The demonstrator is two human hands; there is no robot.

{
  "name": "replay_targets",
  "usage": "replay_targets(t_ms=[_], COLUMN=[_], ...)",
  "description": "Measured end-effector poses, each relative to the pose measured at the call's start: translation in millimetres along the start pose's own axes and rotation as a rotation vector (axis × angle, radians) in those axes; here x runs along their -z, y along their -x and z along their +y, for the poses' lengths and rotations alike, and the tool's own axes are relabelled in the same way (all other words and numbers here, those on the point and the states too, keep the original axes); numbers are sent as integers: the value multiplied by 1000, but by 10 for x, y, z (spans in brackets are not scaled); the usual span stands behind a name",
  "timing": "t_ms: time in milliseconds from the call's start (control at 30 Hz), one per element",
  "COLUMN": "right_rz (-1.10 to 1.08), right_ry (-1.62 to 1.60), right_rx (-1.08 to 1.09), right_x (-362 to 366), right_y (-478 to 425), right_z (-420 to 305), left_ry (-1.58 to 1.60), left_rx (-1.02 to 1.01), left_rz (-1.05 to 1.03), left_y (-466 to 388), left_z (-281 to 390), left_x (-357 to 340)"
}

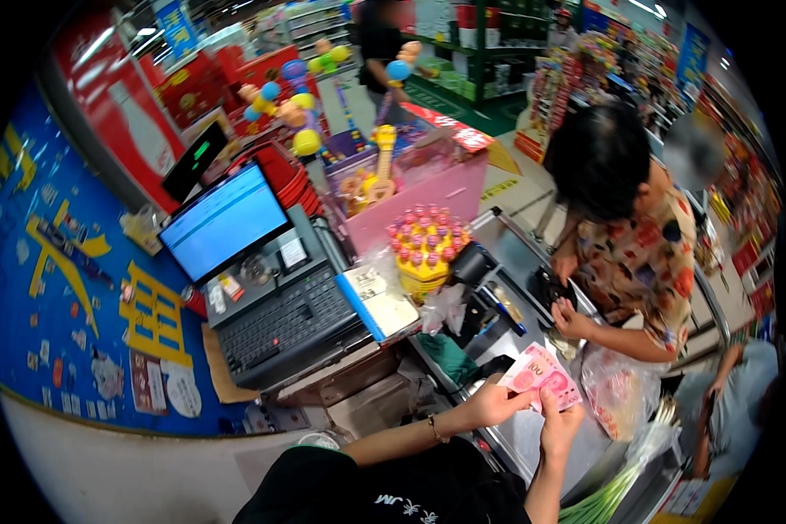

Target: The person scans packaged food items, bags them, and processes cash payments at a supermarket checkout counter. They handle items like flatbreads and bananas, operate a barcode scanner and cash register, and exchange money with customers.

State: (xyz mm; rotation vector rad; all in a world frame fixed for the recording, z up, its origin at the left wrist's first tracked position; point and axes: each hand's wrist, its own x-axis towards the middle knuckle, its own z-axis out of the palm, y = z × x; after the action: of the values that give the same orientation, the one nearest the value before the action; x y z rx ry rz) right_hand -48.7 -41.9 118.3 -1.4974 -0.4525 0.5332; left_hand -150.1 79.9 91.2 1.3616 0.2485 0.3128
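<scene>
A pink 100-yuan banknote (542, 377) is held face up between my two hands, above the metal checkout counter (521, 435). My left hand (494, 403) pinches its left edge, with a bracelet on that wrist. The note's lower edge is gripped by my right hand (559, 422), thumb on top. Whether there is more than one note I cannot tell. Just past the note, a customer in a floral shirt (635, 268) looks down at a dark purse or wallet (553, 291) in both hands.
Left of me stand a monitor (226, 219) and a black keyboard (288, 321). A lollipop stand (426, 252) rises beyond an open notebook (383, 308). On the counter's right lie a filled plastic bag (619, 386) and green onions (612, 485). Another person (730, 399) stands at the right.
</scene>
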Motion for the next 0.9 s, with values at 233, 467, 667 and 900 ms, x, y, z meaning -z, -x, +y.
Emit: replay_targets(t_ms=[233, 467, 667, 900], right_rz=[-431, -689, -679, -598], right_ry=[243, 118, 275, -12], right_rx=[-64, -283, -404, -383], right_x=[-378, -767, -957, -866], right_y=[-90, 79, 38, 31], right_z=[161, 503, 531, 591], left_ry=[-378, 37, 244, 190], left_rx=[-25, 38, 145, 143], left_rz=[376, 752, 687, 501], left_y=[470, 886, 1024, 724], left_z=[-62, -459, -606, -393], left_x=[381, 565, 751, 824])
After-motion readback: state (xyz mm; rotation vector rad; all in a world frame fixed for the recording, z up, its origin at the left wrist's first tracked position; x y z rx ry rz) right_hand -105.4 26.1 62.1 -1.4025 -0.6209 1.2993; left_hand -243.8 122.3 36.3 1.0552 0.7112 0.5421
